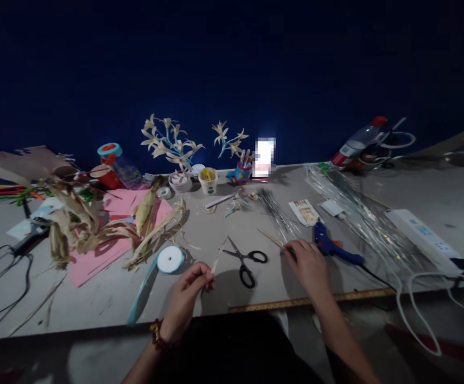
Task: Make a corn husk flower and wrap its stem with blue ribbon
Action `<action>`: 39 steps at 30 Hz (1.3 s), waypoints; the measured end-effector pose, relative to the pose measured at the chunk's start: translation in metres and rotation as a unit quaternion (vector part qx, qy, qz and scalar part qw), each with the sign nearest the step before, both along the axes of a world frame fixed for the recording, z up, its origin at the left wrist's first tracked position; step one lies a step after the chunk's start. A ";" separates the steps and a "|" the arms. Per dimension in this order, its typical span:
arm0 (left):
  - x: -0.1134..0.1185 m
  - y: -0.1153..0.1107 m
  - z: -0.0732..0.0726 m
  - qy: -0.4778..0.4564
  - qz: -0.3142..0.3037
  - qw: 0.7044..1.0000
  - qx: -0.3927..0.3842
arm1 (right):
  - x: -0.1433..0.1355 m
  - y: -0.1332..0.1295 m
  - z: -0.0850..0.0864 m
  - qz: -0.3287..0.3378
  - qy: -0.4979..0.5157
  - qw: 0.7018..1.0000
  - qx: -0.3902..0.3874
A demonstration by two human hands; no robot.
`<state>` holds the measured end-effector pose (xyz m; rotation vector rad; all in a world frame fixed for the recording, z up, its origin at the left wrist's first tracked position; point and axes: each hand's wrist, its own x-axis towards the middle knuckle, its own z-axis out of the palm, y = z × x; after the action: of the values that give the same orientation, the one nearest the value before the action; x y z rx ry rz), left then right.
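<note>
Husk strip, pale and narrow, rises from the fingers of the left hand, toward 1 o'clock from them. With the scissors as the dial's centre, the grey worktop is the largest thing around. On it, a heap of dry corn husks spreads between 9 and 10 o'clock, partly over pink paper. Beyond the right hand, near 3 o'clock, lies a blue glue gun. The left hand, between 8 and 9, pinches the strip between thumb and fingers. The right hand, at 3, has curled fingers at the near end of a thin stick; whether they grip it, I cannot tell. Black scissors lie with blades parted, and a ribbon spool sits at 9 o'clock. As for handling, the strip is probably very light, soft and papery, not slippery, and apt to split along its grain; a gentle pinch at the broader lower end, away from the fine tip, seems safest.
</note>
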<state>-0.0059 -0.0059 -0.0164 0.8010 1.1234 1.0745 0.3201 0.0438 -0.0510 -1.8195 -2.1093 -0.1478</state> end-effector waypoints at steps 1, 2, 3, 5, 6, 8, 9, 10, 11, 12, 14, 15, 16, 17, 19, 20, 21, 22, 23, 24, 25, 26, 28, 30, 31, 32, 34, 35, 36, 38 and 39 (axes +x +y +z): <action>0.001 0.001 0.001 -0.003 -0.002 1.000 0.002 | 0.002 0.001 0.002 0.005 0.009 1.000 0.014; 0.003 0.002 0.002 -0.008 -0.004 1.000 0.003 | 0.002 0.001 0.004 0.008 0.023 0.999 0.030; 0.004 0.003 0.003 -0.012 -0.005 1.000 0.004 | 0.000 0.001 0.008 0.008 0.042 0.998 0.043; 0.006 0.004 0.005 -0.017 -0.011 1.000 0.008 | -0.010 -0.003 0.018 0.011 0.087 0.995 0.040; 0.007 0.005 0.006 -0.014 -0.017 1.000 0.012 | -0.019 -0.007 0.024 0.020 0.113 0.993 0.018; 0.009 0.006 0.009 0.002 -0.033 0.999 0.024 | -0.043 -0.016 0.036 0.072 0.182 0.978 -0.070; 0.010 0.007 0.010 0.014 -0.041 0.999 0.031 | -0.058 -0.020 0.042 0.109 0.227 0.959 -0.131; 0.011 0.007 0.011 0.025 -0.048 0.998 0.037 | -0.072 -0.024 0.047 0.148 0.268 0.932 -0.193; 0.011 0.007 0.012 0.034 -0.054 0.997 0.042 | -0.086 -0.027 0.051 0.173 0.308 0.907 -0.230; 0.012 0.007 0.014 0.042 -0.061 0.996 0.047 | -0.099 -0.029 0.055 0.195 0.338 0.885 -0.255; 0.011 0.006 0.015 0.058 -0.072 0.994 0.055 | -0.117 -0.030 0.059 0.218 0.371 0.859 -0.278; 0.010 0.006 0.016 0.070 -0.076 0.993 0.059 | -0.123 -0.030 0.060 0.222 0.376 0.855 -0.282; 0.009 0.006 0.016 0.083 -0.080 0.991 0.066 | -0.127 -0.029 0.060 0.221 0.376 0.854 -0.283; 0.008 0.005 0.017 0.100 -0.083 0.989 0.076 | -0.129 -0.028 0.060 0.218 0.374 0.855 -0.285; 0.006 0.005 0.017 0.136 -0.085 0.982 0.101 | -0.131 -0.027 0.059 0.212 0.371 0.856 -0.292; 0.004 0.005 0.017 0.152 -0.085 0.978 0.114 | -0.132 -0.026 0.058 0.212 0.374 0.852 -0.297; 0.004 0.005 0.018 0.165 -0.085 0.974 0.126 | -0.132 -0.026 0.056 0.215 0.383 0.846 -0.302; 0.003 0.004 0.018 0.175 -0.084 0.972 0.135 | -0.133 -0.026 0.054 0.219 0.396 0.837 -0.308; 0.003 0.004 0.018 0.184 -0.082 0.969 0.141 | -0.134 -0.026 0.052 0.222 0.414 0.826 -0.312; 0.002 0.003 0.018 0.193 -0.078 0.967 0.149 | -0.135 -0.027 0.049 0.224 0.434 0.814 -0.315; 0.002 0.003 0.018 0.201 -0.071 0.964 0.158 | -0.137 -0.027 0.047 0.221 0.454 0.802 -0.318; 0.002 0.002 0.018 0.210 -0.063 0.961 0.169 | -0.138 -0.027 0.044 0.215 0.472 0.792 -0.323; 0.002 0.002 0.016 0.224 -0.052 0.955 0.188 | -0.141 -0.027 0.040 0.199 0.499 0.773 -0.336; 0.002 0.002 0.015 0.228 -0.052 0.952 0.197 | -0.143 -0.027 0.038 0.186 0.520 0.754 -0.356; 0.002 0.002 0.015 0.229 -0.054 0.951 0.200 | -0.144 -0.027 0.037 0.180 0.532 0.741 -0.368; 0.001 0.002 0.015 0.230 -0.054 0.950 0.205 | -0.146 -0.028 0.037 0.172 0.547 0.724 -0.382; 0.000 0.001 0.017 0.235 -0.052 0.944 0.225 | -0.148 -0.029 0.039 0.148 0.584 0.679 -0.420; -0.001 0.001 0.018 0.238 -0.053 0.941 0.236 | -0.149 -0.030 0.040 0.134 0.604 0.649 -0.443; -0.001 0.000 0.020 0.240 -0.055 0.937 0.247 | -0.149 -0.032 0.042 0.121 0.624 0.616 -0.465; -0.003 -0.001 0.023 0.235 -0.065 0.934 0.261 | -0.151 -0.034 0.045 0.102 0.661 0.550 -0.499; -0.003 -0.002 0.024 0.230 -0.068 0.934 0.266 | -0.151 -0.035 0.047 0.096 0.679 0.520 -0.510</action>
<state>-0.0090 -0.0075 0.0078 1.6023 1.1463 1.1168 0.1692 0.0091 -0.0039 -1.0402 -0.9586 2.1658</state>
